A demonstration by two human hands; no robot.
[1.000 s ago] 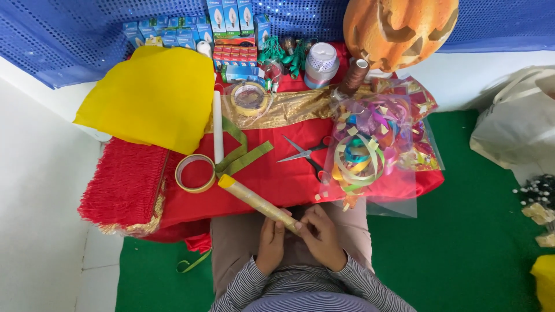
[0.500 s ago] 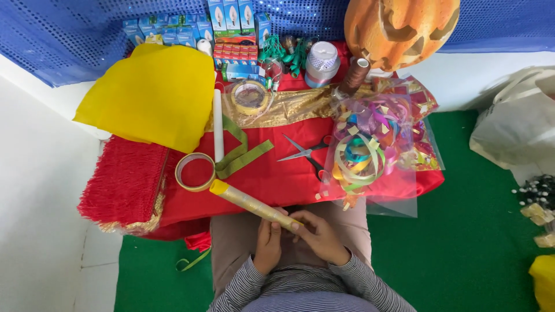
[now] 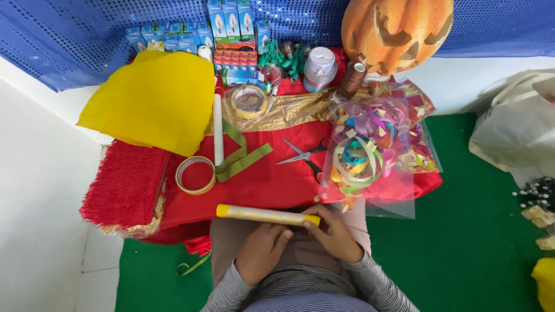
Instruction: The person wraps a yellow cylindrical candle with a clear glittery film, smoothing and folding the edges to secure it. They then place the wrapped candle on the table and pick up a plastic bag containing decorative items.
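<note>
Gold-wrapped, yellow at both ends: noted tube (image 3: 266, 215) lying level across the lap, at the near edge of the red cloth (image 3: 260, 188) draped over the worktop.

Head view, hands. Found right hand (image 3: 338, 237) at the tube's right end, grip pinched on that yellow tip. Found left hand (image 3: 263, 251) just below the tube, fingertips up against its underside; cannot tell whether that grip is closed or only resting. Left end of tube free, overhanging the lap.

Head view, surroundings. Logged tape ring (image 3: 195, 174) flat on the cloth just beyond the tube's left end, green ribbon (image 3: 240, 159) beside it, white rod (image 3: 218, 130) lying end-on behind. Scissors (image 3: 303, 155) mid-cloth, blades parted, well within reach. Clear bag (image 3: 370, 150) of coloured ribbon loops to the right. Yellow sheet (image 3: 153, 101) at far left, pumpkin (image 3: 396, 32) at the back.

Judged step: working the foil at the tube's right end, tube steadied from below. Fixing that end would call for tape, so one hand free.
</note>
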